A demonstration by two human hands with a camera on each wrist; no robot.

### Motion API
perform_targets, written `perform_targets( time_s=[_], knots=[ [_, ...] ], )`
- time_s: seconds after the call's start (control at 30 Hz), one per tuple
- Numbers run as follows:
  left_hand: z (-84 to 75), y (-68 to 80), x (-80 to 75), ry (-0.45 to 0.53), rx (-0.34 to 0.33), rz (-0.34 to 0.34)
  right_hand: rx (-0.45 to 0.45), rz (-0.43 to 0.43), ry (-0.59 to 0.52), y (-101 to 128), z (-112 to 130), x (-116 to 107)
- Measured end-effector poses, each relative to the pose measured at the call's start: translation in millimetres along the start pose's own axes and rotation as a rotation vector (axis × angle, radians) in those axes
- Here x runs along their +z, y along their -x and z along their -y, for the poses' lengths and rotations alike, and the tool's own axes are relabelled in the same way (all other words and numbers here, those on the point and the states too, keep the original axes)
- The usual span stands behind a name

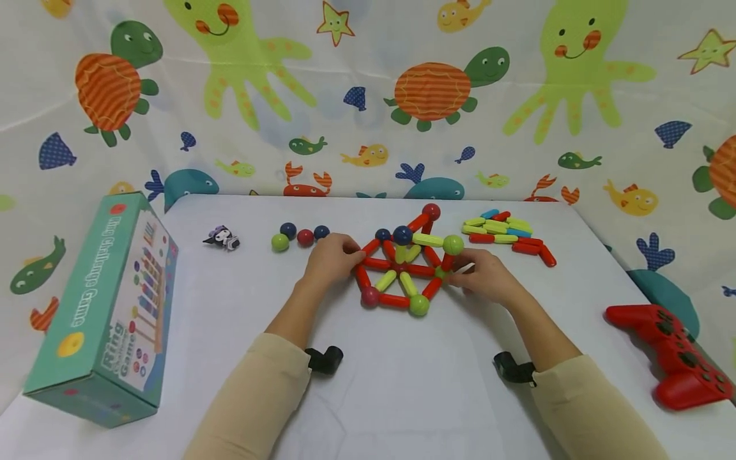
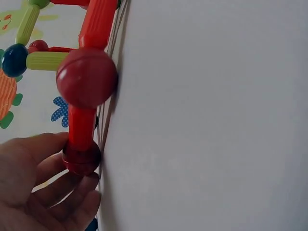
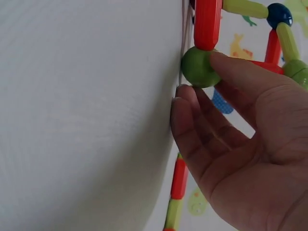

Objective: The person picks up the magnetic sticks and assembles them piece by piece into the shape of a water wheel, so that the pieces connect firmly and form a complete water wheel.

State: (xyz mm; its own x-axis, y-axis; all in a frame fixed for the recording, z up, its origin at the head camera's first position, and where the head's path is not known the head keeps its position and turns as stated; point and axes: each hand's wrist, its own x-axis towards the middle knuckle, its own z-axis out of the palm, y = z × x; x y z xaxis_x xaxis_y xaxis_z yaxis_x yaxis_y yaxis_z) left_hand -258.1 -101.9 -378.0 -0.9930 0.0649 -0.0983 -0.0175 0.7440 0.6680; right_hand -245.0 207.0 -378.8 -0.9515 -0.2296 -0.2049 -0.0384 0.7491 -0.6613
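Note:
In the head view a ball-and-stick structure (image 1: 399,268) lies mid-table, a wheel of red and light green sticks joined by balls. Raised sticks at its back meet a dark blue ball (image 1: 403,235), a red ball (image 1: 431,212) and a light green ball (image 1: 453,245). My left hand (image 1: 332,259) is at its left corner, thumb and fingers around a red ball (image 2: 82,160). At the right corner, my right hand (image 1: 484,275) holds a green ball (image 3: 199,67) between thumb and fingertips. A red stick (image 3: 208,24) joins that ball.
Loose balls (image 1: 305,237) sit behind my left hand, beside a small figurine (image 1: 222,237). Several loose sticks (image 1: 506,230) are heaped at back right. A green game box (image 1: 103,306) stands at left, a red game controller (image 1: 669,354) at right. A patterned cloth (image 1: 368,96) hangs behind.

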Motion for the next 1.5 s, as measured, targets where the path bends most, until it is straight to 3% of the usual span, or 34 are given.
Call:
perform_targets(
  time_s=[0.17,0.3,0.43,0.63,0.73,0.8,0.93,1.17,1.33,1.43,1.5],
  knots=[
    [1.4,9.3,-3.5,-0.051,0.000,-0.001,0.043,-0.049,-0.011,-4.2,2.1,4.4],
    [-3.1,20.9,-5.9,-0.074,0.011,0.047,0.063,-0.075,-0.089,-9.4,3.9,6.0],
    [-8.6,32.0,-6.7,-0.048,0.018,0.176,0.076,-0.052,-0.196,-15.2,3.9,4.1],
    [-11.9,42.6,-3.9,0.030,0.111,0.418,0.035,-0.018,-0.190,-26.6,7.5,8.6],
    [-10.2,44.0,-3.8,0.063,0.167,0.491,0.011,-0.010,-0.202,-31.9,10.8,11.6],
    [-9.4,44.2,-4.1,0.075,0.195,0.505,0.007,-0.006,-0.199,-34.1,12.3,11.3],
    [-8.6,43.8,-5.4,0.118,0.223,0.451,0.000,-0.004,-0.169,-34.6,13.9,8.0],
    [-10.9,38.3,-7.4,0.219,0.290,0.277,-0.006,-0.047,-0.154,-28.5,10.8,-3.6],
    [-17.9,36.6,-8.4,0.270,0.325,0.107,0.004,-0.217,-0.113,-24.5,-1.1,-19.7],
    [-24.2,34.9,-6.0,0.294,0.348,0.021,0.053,-0.337,-0.071,-25.5,-12.7,-27.9],
    [-29.3,33.5,-2.8,0.309,0.377,-0.027,0.089,-0.368,-0.027,-28.1,-20.1,-31.3]
  ],
)
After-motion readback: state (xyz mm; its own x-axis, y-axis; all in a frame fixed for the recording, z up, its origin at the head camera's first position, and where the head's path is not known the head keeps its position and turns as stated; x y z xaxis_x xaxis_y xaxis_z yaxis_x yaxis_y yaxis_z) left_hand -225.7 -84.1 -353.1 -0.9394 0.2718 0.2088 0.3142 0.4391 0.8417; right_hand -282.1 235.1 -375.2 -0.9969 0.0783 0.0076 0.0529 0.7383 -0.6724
